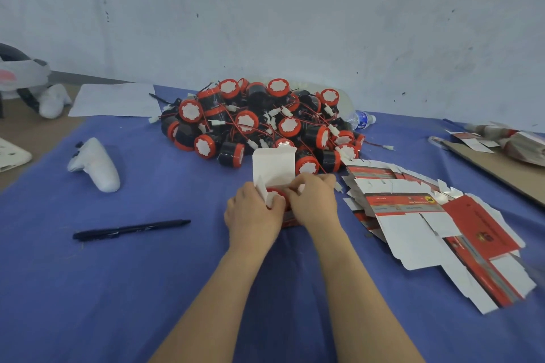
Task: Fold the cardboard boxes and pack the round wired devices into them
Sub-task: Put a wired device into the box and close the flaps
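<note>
Head view: at the centre of the frame I see both hands meeting on one small cardboard box (pixel 274 169) that stands on a blue cloth (pixel 147 289). Its white lid flap stands upright and open. The left hand (pixel 255 212) curls round the box's left side. The right hand (pixel 314 203) curls over its right side, fingertips pinching at the opening. A red-capped round device (pixel 275 193) sits inside the box mouth, between the thumbs. I cannot see its wire.

Above centre lies the pile of devices (pixel 265 118), red wires tangled through it. At the right edge, flat boxes (pixel 427 230) fan out unfolded. A black pen (pixel 129 228) lies at lower left, and a white controller (pixel 94 165) above it.

Risks, as I judge them: a hidden wire or connector may catch under a side flap and stop the lid closing. Hard squeezing may crease the thin card. Pressing the device down may burst the bottom open.
</note>
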Available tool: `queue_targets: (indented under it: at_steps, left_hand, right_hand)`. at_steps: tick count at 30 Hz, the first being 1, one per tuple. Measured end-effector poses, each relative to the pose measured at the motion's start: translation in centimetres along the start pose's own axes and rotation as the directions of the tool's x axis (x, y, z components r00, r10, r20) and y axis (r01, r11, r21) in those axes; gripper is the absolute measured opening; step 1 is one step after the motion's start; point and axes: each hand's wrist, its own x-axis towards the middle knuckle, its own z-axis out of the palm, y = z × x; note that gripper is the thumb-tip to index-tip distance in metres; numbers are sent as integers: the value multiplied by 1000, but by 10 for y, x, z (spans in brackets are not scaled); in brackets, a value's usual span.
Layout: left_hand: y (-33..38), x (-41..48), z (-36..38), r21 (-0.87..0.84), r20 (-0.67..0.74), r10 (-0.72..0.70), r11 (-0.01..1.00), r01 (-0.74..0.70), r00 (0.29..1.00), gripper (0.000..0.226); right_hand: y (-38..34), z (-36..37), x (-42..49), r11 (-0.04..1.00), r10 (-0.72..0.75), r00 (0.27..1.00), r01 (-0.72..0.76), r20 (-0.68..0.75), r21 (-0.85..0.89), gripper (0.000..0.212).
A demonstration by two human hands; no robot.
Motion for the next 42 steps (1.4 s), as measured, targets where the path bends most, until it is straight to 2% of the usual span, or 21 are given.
queue_targets:
  at_steps: [3,5,7,9,11,14,16,17,18,19,21,23,27,29,33,36,39,42]
  left_hand:
    - [-1,0,0,96,-31,3,995,0,1000,40]
    - [-2,0,-2,108,-64,31,994,-24,997,40]
    - [-1,-2,-2,13,-80,67,998,-66,995,36]
    - [-1,-2,-1,-56,-104,108,992,-114,989,37]
    - [-2,-1,0,-106,-128,132,984,-145,983,45]
    - [-5,2,-3,-188,-116,142,969,-162,983,51]
    - [-3,6,-7,-423,-32,95,901,-99,995,35]
    - [0,6,-11,-590,47,59,807,-20,997,23]
    - [1,7,-13,-699,111,44,714,47,993,23]
    - [0,9,-14,-743,144,43,664,79,989,28]
    - [-4,9,-14,-691,139,83,722,37,987,21]
    - [-10,10,-13,-625,99,148,779,-55,984,17]
    - [-12,12,-16,-638,104,158,768,-56,982,22]
    - [-11,11,-17,-632,124,142,775,-32,982,23]
    - [-10,11,-14,-633,84,141,772,-56,986,17]
    - [-11,15,-14,-594,-37,85,799,-91,996,5]
    - [-12,21,-15,-592,-110,-13,804,-56,994,10]
    - [-10,23,-16,-621,-110,-83,784,-3,990,16]
  right_hand:
    - [-1,1,2,998,54,996,-54,-68,-9,65]
    - [-1,1,4,997,80,993,-79,-85,22,74]
    - [-1,2,4,998,31,995,-25,-97,60,55]
    - [-1,1,1,995,-98,990,98,-98,5,30]
    - [2,-2,0,974,-225,974,224,-16,-43,24]
    - [12,-13,-2,948,-283,951,258,120,187,24]
    - [20,-16,-1,935,-263,954,215,146,281,25]
    - [23,-15,0,935,-235,957,175,170,307,18]
    - [26,-13,0,936,-181,965,109,191,335,20]
    - [26,-11,0,921,-120,971,32,206,387,29]
    - [27,-9,-1,853,-74,975,-46,208,520,53]
    - [29,-7,0,817,-128,975,-1,183,577,70]
    - [32,-4,1,788,-187,969,49,162,614,51]
    - [32,-3,2,788,-192,967,49,169,614,50]
    - [34,-3,4,799,-180,967,36,182,600,65]
    - [35,-3,4,808,-211,955,50,208,588,74]
    - [35,-1,2,821,-261,938,91,229,564,74]
    - [34,0,1,840,-258,932,87,254,535,75]
